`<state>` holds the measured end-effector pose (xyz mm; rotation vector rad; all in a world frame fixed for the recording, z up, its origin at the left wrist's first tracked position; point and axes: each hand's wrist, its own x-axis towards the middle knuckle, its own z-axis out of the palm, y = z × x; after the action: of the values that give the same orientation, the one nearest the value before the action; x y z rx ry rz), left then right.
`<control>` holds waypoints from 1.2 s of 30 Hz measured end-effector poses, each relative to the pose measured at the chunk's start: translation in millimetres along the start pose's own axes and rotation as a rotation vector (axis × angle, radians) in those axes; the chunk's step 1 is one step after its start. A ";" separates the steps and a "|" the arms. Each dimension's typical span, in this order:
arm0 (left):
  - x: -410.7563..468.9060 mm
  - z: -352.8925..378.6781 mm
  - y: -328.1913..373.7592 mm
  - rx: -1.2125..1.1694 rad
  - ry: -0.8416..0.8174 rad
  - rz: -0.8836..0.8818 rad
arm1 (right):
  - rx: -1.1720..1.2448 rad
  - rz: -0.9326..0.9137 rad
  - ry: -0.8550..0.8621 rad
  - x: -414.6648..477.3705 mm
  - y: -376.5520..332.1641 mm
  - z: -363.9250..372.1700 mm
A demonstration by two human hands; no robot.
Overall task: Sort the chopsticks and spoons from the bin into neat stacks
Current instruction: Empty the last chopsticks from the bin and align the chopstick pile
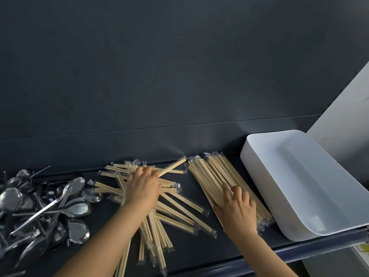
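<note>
Currently, the wrapped chopsticks are lying in two groups across the lower centre of the frame. A loose pile (175, 208) is spreading in crossed directions at centre. An aligned stack (211, 172) is lying just to its right, its pieces running parallel from upper left to lower right.

The left hand (143, 186) is resting on top of the loose pile, its fingers curling round a single pair (173, 166) whose free end is pointing toward the upper right. The hand is hiding the gripped end of that pair and the pieces under the palm.

The right hand (237, 208) is pressing on the lower part of the aligned stack with bent fingers. Whether those fingers are pinching a piece or only touching the top layer cannot be told, because the back of the hand is covering the contact. Clear wrappers are showing as crumpled ends on most pieces, and single pieces inside either group are hard to separate.

The spoons (40, 206) are lying in an unsorted metal heap at lower left, overlapping one another and being cut off by the left frame edge. The white bin (259, 176) is sitting at right, just beside the aligned stack, with its open interior facing the camera and its lower right corner cut off by the frame edge.

All of these are resting on a dark shelf (199, 248) in front of a dark back panel (179, 76). Both forearms are running out of the bottom of the frame.
</note>
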<state>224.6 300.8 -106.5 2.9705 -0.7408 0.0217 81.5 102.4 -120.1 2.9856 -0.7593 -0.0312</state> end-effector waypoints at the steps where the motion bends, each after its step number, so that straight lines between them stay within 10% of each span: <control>1: 2.6 -0.2 -4.7 0.016 -0.014 -0.024 | 0.004 -0.032 0.017 1.4 -2.5 -1.7; 14: 12.1 -0.8 -19.3 0.037 0.117 -0.024 | 0.152 -0.341 -0.057 7.3 -57.5 -14.3; 30: 19.0 -62.8 -28.5 -0.831 0.482 -0.211 | 0.406 -0.377 -0.274 -5.1 -121.6 -20.0; 36: -13.8 -73.6 -53.3 -0.763 0.162 -0.223 | 0.426 -0.355 -0.177 -0.3 -123.6 -10.9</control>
<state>237.9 360.1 -37.6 2.2635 -0.2920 -0.0279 140.5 211.6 -117.1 3.5262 -0.2567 -0.1716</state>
